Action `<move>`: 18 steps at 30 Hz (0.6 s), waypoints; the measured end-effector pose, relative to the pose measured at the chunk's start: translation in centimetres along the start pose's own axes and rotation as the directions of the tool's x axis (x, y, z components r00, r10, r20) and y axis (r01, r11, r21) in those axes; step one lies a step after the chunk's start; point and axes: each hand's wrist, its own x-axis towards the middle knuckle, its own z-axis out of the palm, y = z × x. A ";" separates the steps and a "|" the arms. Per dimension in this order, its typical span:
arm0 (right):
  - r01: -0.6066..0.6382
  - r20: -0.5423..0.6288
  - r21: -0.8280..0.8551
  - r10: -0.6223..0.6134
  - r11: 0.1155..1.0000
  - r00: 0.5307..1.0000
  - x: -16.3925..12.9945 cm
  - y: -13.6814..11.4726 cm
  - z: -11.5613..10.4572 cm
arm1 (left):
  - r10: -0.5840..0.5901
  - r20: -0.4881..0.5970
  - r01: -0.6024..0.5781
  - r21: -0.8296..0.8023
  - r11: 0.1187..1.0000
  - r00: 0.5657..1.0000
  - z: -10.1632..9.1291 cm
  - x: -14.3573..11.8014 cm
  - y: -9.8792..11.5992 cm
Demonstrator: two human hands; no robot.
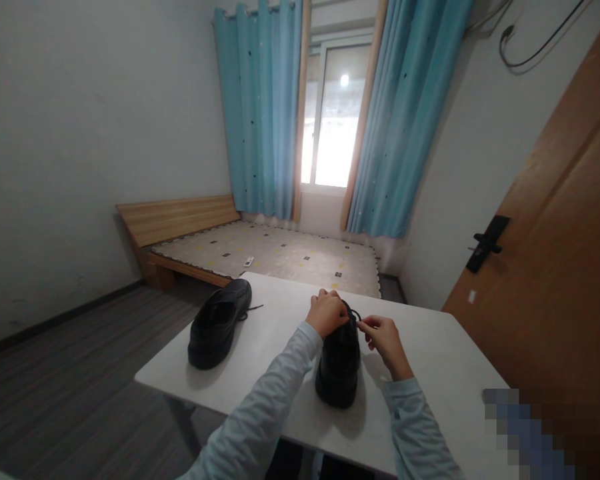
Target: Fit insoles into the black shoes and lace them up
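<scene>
A black lace-up shoe (338,373) stands on the white table in front of me, its heel towards me and its toe pointing away. My left hand (327,313) lies over the shoe's front, fingers curled at the lacing; what they pinch is hidden. On the shoe's right side, my right hand (384,337) pinches a black shoelace (356,313) that arches out from the shoe. The other black shoe (219,323) rests farther left on the table, apart from both hands, with a lace end sticking out to its right.
The white table (275,333) has rounded corners. Behind it is a wooden bed (190,217) with a patterned mattress (290,250) and a small white remote (249,261). Blue curtains (260,113) flank a window. At right is a brown door (545,267); a blurred patch covers the lower right.
</scene>
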 end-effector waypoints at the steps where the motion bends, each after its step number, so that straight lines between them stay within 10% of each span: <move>1: 0.010 -0.011 0.008 -0.010 1.000 1.000 0.0 0.0 0.1 | -0.011 0.002 0.011 0.003 1.000 1.000 -0.1 0.0 0.1; 18: 0.022 -0.014 -0.005 -0.022 1.000 1.000 -0.3 -1.1 0.4 | -0.072 -0.050 0.073 0.007 0.997 0.996 0.2 -0.5 1.3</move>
